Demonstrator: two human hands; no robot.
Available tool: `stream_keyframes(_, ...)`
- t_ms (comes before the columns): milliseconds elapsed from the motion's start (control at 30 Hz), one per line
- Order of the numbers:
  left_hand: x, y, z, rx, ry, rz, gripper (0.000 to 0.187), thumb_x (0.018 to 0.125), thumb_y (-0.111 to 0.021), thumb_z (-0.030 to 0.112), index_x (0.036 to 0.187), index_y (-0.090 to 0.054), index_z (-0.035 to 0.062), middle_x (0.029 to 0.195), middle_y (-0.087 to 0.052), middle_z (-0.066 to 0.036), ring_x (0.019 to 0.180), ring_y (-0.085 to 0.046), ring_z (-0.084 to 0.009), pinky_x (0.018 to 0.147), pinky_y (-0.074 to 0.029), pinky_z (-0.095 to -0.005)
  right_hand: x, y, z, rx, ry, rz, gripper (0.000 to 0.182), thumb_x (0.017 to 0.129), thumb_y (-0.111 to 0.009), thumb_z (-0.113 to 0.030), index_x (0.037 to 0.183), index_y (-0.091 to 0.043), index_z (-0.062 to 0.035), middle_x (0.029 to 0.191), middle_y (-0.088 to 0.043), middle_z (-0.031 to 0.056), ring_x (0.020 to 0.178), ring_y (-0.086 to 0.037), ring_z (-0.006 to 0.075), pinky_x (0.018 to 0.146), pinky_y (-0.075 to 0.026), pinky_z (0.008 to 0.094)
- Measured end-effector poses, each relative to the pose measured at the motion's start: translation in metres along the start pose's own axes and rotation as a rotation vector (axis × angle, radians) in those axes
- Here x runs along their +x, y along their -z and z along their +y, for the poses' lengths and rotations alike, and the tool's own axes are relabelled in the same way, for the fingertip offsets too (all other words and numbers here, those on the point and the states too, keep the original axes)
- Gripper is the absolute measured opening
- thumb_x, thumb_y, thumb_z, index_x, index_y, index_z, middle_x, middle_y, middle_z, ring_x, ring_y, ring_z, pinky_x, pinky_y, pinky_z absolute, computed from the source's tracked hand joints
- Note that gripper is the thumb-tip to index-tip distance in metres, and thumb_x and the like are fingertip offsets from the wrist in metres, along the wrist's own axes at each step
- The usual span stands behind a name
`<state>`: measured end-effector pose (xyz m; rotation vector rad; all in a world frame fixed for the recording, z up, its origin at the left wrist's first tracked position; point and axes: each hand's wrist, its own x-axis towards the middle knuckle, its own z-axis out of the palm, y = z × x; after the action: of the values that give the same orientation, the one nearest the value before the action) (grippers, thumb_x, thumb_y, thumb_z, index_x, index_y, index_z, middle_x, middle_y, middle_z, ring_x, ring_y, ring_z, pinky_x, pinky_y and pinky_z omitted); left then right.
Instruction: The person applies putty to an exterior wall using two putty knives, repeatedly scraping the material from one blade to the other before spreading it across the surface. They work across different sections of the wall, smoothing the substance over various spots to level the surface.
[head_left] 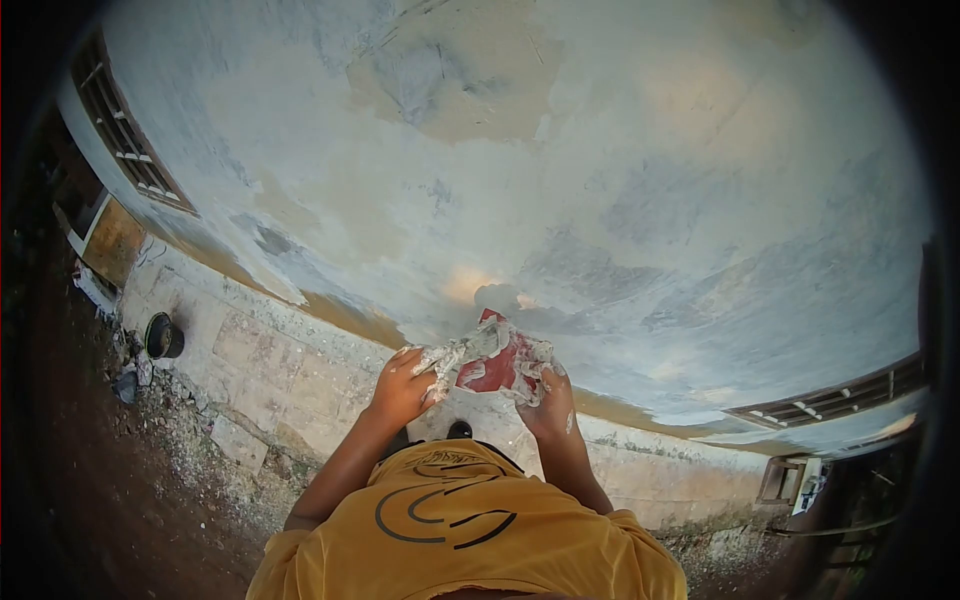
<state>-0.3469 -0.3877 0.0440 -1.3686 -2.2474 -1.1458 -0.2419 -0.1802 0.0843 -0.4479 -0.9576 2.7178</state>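
In front of my chest, against the wall's lower part, both hands are closed on putty-smeared tools. My left hand (405,386) grips a putty knife (486,342) thickly coated in grey-white putty, its blade lying over a red flat plate (497,367). My right hand (548,402) holds that red plate by its right edge, where putty is also caked. White putty covers the fingers of both hands. The putty hides the handle of the knife and much of the plate's rim.
A large curved-looking wall (640,190) with patchy putty fills the view ahead. A barred window (125,130) is at upper left, another (830,397) at right. A black bucket (163,337) stands on the paved ledge (255,365) at left, beside rubble (135,375).
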Motion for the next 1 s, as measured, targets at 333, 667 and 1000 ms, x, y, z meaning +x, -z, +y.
stream_keyframes(333,-0.013,-0.003,-0.017,0.175,-0.076,-0.05,0.036,0.039,-0.074,0.015,0.074,-0.064,0.0124,0.087,-0.06,-0.011,0.094,-0.058,-0.029,0.078,-0.046,-0.0433,0.008,0.029,-0.008,-0.029,-0.04,0.004,0.045,0.077,-0.053,-0.012,0.12,-0.048,0.0028,0.112,-0.058,0.0119,0.1,-0.059,0.0224,0.087,-0.048,0.0341)
stream_keyframes(667,-0.005,-0.011,-0.005,0.103,0.146,0.149,0.036,0.054,-0.07,0.002,0.09,-0.064,0.0043,0.087,-0.061,-0.011,0.083,-0.06,-0.0252,0.068,-0.048,-0.0374,0.018,0.014,-0.037,-0.071,0.217,-0.143,0.06,0.073,-0.059,-0.016,0.126,-0.039,0.0022,0.121,-0.051,0.0141,0.108,-0.054,0.0249,0.093,-0.045,0.0368)
stream_keyframes(1000,-0.001,-0.009,0.028,-1.217,0.802,0.149,0.033,0.085,-0.038,0.002,0.113,-0.055,-0.0032,0.077,-0.063,-0.007,0.065,-0.055,-0.0093,0.057,-0.043,-0.0224,0.023,0.0,-0.054,-0.732,0.696,-0.101,0.047,0.078,-0.065,-0.025,0.11,-0.048,0.0042,0.1,-0.058,0.0095,0.091,-0.054,0.0152,0.082,-0.042,0.0269)
